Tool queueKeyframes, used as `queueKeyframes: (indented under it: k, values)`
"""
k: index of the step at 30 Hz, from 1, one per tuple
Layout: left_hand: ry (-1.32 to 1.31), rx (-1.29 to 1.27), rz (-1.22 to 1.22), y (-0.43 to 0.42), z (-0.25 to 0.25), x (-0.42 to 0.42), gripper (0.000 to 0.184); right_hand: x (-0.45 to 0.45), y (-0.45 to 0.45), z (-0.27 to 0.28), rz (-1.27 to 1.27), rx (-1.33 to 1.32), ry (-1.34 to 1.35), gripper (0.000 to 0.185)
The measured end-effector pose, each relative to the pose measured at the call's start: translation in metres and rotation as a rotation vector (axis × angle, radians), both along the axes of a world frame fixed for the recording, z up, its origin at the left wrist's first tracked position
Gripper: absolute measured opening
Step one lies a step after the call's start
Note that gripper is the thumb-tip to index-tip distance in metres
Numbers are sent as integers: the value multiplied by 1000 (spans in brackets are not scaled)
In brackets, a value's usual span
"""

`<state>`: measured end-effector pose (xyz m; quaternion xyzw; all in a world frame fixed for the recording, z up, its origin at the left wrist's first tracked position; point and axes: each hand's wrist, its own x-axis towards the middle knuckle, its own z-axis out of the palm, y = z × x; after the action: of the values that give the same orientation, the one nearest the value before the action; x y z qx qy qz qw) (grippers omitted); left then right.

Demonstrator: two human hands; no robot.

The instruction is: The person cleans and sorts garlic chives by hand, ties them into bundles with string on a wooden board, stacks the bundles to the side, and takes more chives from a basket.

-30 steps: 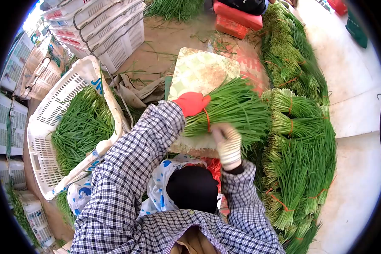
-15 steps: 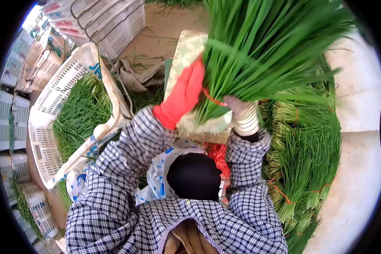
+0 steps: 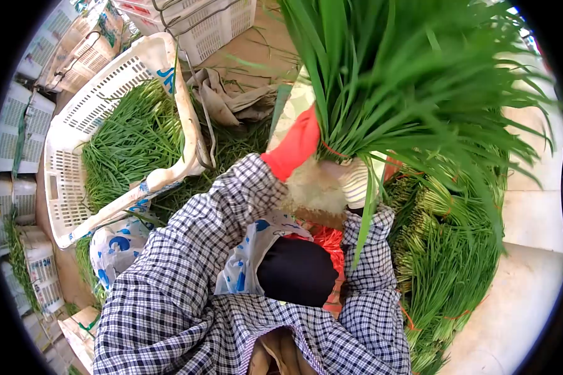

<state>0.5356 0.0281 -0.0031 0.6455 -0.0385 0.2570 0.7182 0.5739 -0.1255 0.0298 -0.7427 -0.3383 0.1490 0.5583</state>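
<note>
A large bunch of garlic chives [image 3: 381,81], with a red band [image 3: 333,150] near its stem end, is held up in front of me. My left hand [image 3: 299,142], in a red glove, is closed against the left side of the bunch by the band. Under the bunch, my right hand [image 3: 351,180], in a striped pale glove, grips the stem end; leaves hide part of its fingers. Long leaves fan out to the right, and a few droop over my right sleeve. Below the bunch stands a pale patterned block [image 3: 316,190].
Banded chives [image 3: 444,262] lie piled at my right beside a white surface [image 3: 538,219]. On the left, a white basket [image 3: 65,181] holds loose chives. Red strands [image 3: 327,240] and a plastic bag [image 3: 238,269] are by my knee. Stacked crates [image 3: 225,31] stand behind.
The leaves have swung and spread farther right and down, some now over my right sleeve. My hands stay on the bunch near its band. The view has shifted a little.
</note>
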Motion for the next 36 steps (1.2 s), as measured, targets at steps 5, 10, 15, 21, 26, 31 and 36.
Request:
queueKeyframes:
  k: [5,10,15,21,26,31,36]
  values:
    - [-115,135,128,-11,80,9,39,-14,18,3,-311,135,49,29]
    - [7,798,422,-32,108,-3,46,-50,4,-28,-156,378,404,47]
    - [247,1325,138,-27,26,-2,61,-70,-37,18,224,-343,377,36]
    - [177,1534,-83,34,55,-16,117,-9,-43,57,-180,-704,-778,100]
    - [282,1739,-82,35,51,-10,126,-15,-39,-17,-182,-1020,-821,118]
    - [449,1609,-266,44,48,10,110,-59,-34,-46,-363,-724,-742,111]
    - [390,1592,-227,43,43,5,112,-19,-25,4,-632,-383,-859,48]
